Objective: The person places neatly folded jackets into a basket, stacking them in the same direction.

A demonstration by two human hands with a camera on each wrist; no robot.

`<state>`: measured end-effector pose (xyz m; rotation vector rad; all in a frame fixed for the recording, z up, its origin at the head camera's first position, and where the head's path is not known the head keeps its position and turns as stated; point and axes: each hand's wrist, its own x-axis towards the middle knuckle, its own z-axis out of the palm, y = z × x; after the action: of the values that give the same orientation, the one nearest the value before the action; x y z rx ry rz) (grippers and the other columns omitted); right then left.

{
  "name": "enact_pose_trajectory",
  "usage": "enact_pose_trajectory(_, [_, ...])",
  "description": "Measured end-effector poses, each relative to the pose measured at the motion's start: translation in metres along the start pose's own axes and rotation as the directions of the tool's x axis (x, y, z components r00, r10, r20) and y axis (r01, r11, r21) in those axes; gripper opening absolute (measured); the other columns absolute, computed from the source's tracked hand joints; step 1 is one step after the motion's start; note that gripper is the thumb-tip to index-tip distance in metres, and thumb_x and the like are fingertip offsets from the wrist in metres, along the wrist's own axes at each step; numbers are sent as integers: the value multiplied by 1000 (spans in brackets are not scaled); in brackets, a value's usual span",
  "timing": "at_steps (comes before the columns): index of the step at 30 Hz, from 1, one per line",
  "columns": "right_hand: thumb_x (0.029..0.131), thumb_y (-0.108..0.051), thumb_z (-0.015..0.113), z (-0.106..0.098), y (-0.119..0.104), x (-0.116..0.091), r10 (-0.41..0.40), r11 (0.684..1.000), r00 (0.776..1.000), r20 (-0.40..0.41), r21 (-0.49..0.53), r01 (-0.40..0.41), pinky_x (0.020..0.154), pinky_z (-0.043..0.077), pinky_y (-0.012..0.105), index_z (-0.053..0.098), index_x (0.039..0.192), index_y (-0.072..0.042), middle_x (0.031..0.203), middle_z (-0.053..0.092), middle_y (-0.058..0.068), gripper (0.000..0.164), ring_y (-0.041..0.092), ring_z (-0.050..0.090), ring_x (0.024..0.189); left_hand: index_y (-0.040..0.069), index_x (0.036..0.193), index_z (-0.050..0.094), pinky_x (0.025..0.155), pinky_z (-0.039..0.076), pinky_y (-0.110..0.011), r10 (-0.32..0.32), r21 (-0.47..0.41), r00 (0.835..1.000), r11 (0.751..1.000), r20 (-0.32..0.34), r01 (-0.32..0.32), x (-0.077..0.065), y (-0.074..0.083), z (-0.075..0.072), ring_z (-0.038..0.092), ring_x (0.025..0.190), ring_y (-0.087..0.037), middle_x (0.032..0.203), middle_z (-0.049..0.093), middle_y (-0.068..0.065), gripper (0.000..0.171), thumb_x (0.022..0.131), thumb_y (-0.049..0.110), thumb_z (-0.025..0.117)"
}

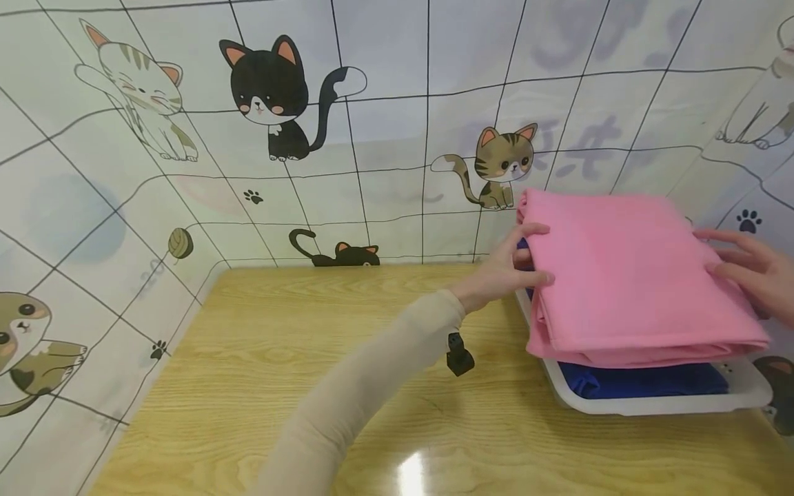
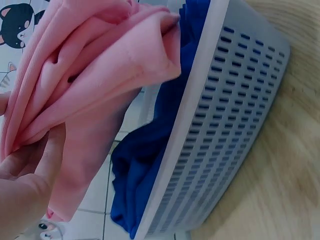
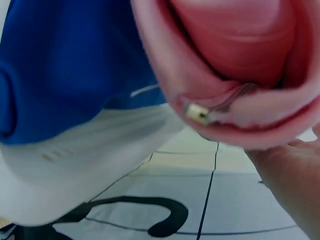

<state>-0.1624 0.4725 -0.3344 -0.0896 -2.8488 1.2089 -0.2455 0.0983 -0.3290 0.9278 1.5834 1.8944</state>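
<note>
A folded pink garment [image 1: 633, 275] lies level over a white basket [image 1: 670, 405] at the right of the head view. My left hand [image 1: 499, 272] grips its left edge, fingers tucked into the folds in the left wrist view. My right hand [image 1: 759, 272] holds the opposite edge, with part of that hand cut off by the frame. Dark blue folded cloth [image 1: 651, 381] shows inside the basket under the pink one. In the right wrist view, a zipper end [image 3: 197, 113] shows on the pink fabric, close beside the blue cloth [image 3: 75, 60].
The basket stands on a wood-grain table [image 1: 310, 344], near the right wall. Its slotted side [image 2: 220, 125] fills the middle of the left wrist view. A wall covering [image 1: 391, 138] with printed cats encloses the table at the back and sides.
</note>
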Motion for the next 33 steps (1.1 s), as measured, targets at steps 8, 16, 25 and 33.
enact_pose_trajectory(8, [103,-26,45,-9,30,5,-29,996,998,-57,-86,24,58,45,17,16,152,-45,151,26,-1,59,-11,38,96,21,143,30,81,51,-24,-54,57,998,997,28,53,13,-12,16,57,103,-8,125,59,-13,73,86,-8,65])
enact_pose_trajectory(16, [103,-21,45,-6,28,1,-75,990,991,-108,-131,61,86,49,33,17,154,-39,161,5,-1,61,41,10,142,26,145,24,78,51,-22,-89,158,994,984,59,79,22,-26,26,57,106,-8,126,56,-11,80,86,-6,68])
enact_pose_trajectory(25, [103,-20,47,11,15,2,-51,994,998,35,-90,54,88,19,79,13,156,-26,153,-2,34,64,67,10,126,22,147,25,72,55,-30,-184,19,983,983,16,184,17,-49,17,62,89,-12,113,57,-7,80,86,-11,64])
enact_pose_trajectory(33, [103,-19,45,16,15,6,-17,995,994,107,-95,27,86,21,80,9,155,-9,147,1,42,64,69,10,123,17,147,26,67,55,-28,-257,77,965,962,-46,260,13,-54,19,59,81,-13,116,50,-11,79,85,-10,65])
